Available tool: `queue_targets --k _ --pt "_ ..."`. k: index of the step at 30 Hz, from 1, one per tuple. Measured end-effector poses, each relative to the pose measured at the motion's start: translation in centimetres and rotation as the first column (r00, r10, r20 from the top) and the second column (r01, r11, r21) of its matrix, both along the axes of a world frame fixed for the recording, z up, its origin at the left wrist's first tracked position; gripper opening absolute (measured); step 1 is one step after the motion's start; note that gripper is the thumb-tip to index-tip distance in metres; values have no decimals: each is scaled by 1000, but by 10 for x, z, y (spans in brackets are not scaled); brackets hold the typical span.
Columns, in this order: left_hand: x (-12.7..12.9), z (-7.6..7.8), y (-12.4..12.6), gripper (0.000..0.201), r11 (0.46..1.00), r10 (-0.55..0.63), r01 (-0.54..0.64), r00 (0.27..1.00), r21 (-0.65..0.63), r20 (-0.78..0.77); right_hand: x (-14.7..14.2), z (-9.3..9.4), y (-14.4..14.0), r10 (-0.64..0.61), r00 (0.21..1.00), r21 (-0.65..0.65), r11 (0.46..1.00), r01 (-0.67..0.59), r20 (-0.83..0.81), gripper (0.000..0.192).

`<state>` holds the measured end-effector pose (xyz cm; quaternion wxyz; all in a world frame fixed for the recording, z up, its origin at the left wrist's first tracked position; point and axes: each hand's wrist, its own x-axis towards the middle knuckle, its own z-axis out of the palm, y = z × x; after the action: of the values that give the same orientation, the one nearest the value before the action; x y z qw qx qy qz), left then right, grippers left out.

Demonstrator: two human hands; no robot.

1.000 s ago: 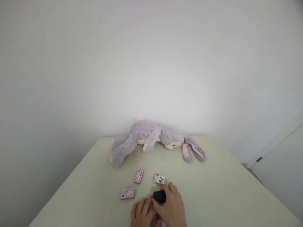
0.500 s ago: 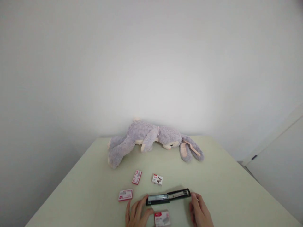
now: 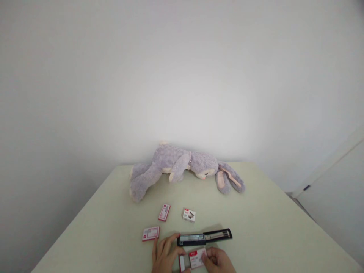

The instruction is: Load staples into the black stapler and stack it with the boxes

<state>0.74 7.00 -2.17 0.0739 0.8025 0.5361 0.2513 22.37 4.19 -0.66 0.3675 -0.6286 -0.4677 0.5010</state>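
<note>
Between the index finger and thumb of my left hand (image 3: 166,256) is a narrow white piece with red edges (image 3: 182,262), apparently part of a staple box. Another fingertip of that hand reaches the left end of the opened black stapler (image 3: 192,239), which lies flat with its metal rail showing. My right hand (image 3: 217,259) pinches a red-and-white staple box (image 3: 197,258) by its right side, slightly tilted, just in front of the stapler. A gap separates the box from the narrow piece. Whether anything is inside the box cannot be seen.
Two flat pink-and-white boxes (image 3: 151,233) (image 3: 164,212) lie at the left, and a small white box with a clip picture (image 3: 189,215) sits behind the stapler. A grey plush rabbit (image 3: 173,159) lies along the wall at the back of the pale table (image 3: 113,212).
My right hand has left the stapler's right end and moved left to grip the staple box. The box has tilted, and a narrow white piece now shows beside it. The stapler shifted slightly right.
</note>
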Motion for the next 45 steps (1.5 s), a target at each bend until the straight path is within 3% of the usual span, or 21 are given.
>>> queue_targets --k 5,8,12,15,17,22,27,30,32,37,40,45 --pt "-8 0 1 36 999 -20 20 1000 44 -16 30 10 -3 -39 980 25 999 35 195 49" --pt "-5 1 0 36 996 -7 9 1000 84 -28 28 18 0 -24 936 106 994 -15 351 47" --pt "2 6 -1 36 994 17 -14 999 111 -30 -4 24 15 75 971 171 979 -116 227 57" --pt "5 8 -2 34 992 53 -48 998 118 -38 -31 19 26 71 997 105 992 -69 -17 65" --pt "5 6 -1 33 991 65 -59 997 121 -51 -43 14 32 48 995 77 996 -41 -91 65" --pt "2 -4 2 39 988 57 -46 996 149 -70 -56 14 40 38 999 157 987 -44 36 36" --pt "-3 -6 1 43 986 25 -17 999 164 -48 -55 40 43 54 984 238 967 -93 169 18" --pt "-9 -6 -2 40 995 15 -10 999 104 -51 -44 56 37 113 938 248 948 -200 328 16" --pt "-13 -6 -3 36 999 -18 19 999 33 -48 -34 60 31 205 866 202 924 -325 456 15" --pt "-25 -2 3 40 968 -216 212 976 -136 -12 -23 48 19 327 720 91 876 -475 613 29" --pt "-28 3 6 44 957 -231 229 973 -181 7 -28 41 17 349 711 67 872 -485 610 31" --pt "-33 4 6 47 952 -233 235 972 -196 36 -27 41 15 391 776 125 852 -509 494 33"
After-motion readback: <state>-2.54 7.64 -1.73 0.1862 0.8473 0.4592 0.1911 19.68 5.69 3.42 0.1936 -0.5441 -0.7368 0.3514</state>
